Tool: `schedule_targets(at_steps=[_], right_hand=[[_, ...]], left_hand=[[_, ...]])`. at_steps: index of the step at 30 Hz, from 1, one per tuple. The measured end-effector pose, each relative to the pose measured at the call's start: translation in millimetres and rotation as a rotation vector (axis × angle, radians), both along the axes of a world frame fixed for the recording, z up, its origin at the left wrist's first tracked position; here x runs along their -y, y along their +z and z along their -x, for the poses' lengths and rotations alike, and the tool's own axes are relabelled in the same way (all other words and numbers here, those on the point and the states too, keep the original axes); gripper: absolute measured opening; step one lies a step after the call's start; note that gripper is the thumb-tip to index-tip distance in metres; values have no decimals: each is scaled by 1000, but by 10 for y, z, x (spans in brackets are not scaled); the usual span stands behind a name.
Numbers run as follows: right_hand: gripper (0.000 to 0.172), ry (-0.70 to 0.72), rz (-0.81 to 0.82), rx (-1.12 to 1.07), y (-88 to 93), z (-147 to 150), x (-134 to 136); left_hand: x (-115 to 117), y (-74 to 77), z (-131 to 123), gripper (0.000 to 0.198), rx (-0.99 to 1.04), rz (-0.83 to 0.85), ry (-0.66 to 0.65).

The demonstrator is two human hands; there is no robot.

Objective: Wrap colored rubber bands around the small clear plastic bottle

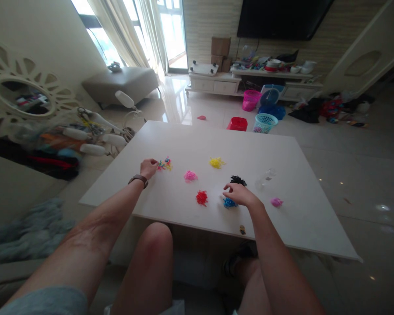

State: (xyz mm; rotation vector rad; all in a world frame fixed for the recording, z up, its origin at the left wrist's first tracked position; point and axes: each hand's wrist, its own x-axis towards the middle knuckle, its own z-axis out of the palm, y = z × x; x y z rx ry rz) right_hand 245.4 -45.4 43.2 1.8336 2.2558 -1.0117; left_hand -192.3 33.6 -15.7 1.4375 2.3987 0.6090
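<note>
At the left of the white table (265, 151), my left hand (149, 168), with a watch on its wrist, pinches at the edge of a mixed-colour pile of small rubber bands (167, 163). Whatever lies between those fingertips is too small to make out. My right hand (239, 193) hovers over the blue rubber bands (229, 203), fingers loosely curved and apart, holding nothing visible. Just behind it are black rubber bands (239, 180), partly covered. Separate piles of pink (191, 176), red (202, 198) and yellow rubber bands (217, 162) lie between the hands.
Right of my right hand are a clear plastic bottle (265, 178) and a pink-purple bundle (276, 202). A small yellow-and-dark figure (242, 229) lies near the front edge. Beyond the table stand a red bin (238, 124) and a light-blue basket (265, 123).
</note>
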Motion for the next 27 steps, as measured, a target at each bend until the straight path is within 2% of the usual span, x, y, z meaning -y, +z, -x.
schedule_targets(at_steps=[6, 13, 18, 22, 24, 27], right_hand=[[32, 15, 10, -8, -33, -11, 89], [30, 10, -14, 6, -65, -18, 119], [22, -4, -103, -44, -105, 17, 44], [20, -6, -118, -25, -129, 11, -64], [20, -7, -121, -28, -136, 8, -107], [21, -4, -114, -43, -151, 15, -142]], left_hand=[[62, 19, 10, 25, 33, -11, -13], [91, -91, 66, 19, 39, 7, -68], [81, -229, 82, 26, 24, -21, -158], [5, -320, 7, 27, -13, -97, -323], [-53, -349, -53, 28, -16, -86, -395], [-127, -375, -136, 23, -21, -32, -423]])
